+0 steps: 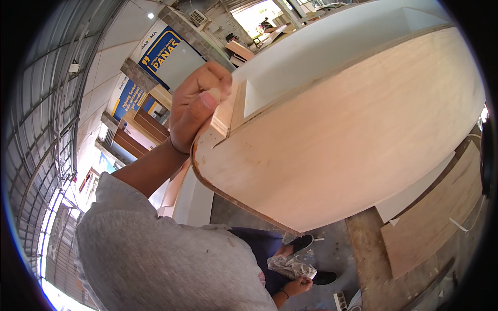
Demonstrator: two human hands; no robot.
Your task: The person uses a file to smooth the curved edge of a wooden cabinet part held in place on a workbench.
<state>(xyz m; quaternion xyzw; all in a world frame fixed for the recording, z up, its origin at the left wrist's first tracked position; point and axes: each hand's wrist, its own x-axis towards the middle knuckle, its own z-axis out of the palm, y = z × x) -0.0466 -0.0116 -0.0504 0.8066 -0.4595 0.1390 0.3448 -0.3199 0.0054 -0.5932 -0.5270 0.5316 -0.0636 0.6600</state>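
Observation:
My left hand (201, 103) is raised with its fingers curled and the thumb pressed against them. It is beside the narrow end of a large pale wooden panel (332, 129) with a rounded corner and a brown edge. A pale bit shows at the thumb tip, too small to tell apart. Low down, my right hand (298, 285) is closed on a crumpled clear plastic bag (291, 266). Along its upper side the panel carries wooden strips (237, 110) and a pale recessed inner face. What lies inside the left fingers is hidden.
Brown sheets of thin board (436, 212) lie at the right, beside a worn wooden plank (371, 254). My dark shoes (325, 278) stand on the grey stained floor. A power strip (340, 300) is near them. Blue banners (168, 54) and board furniture stand behind.

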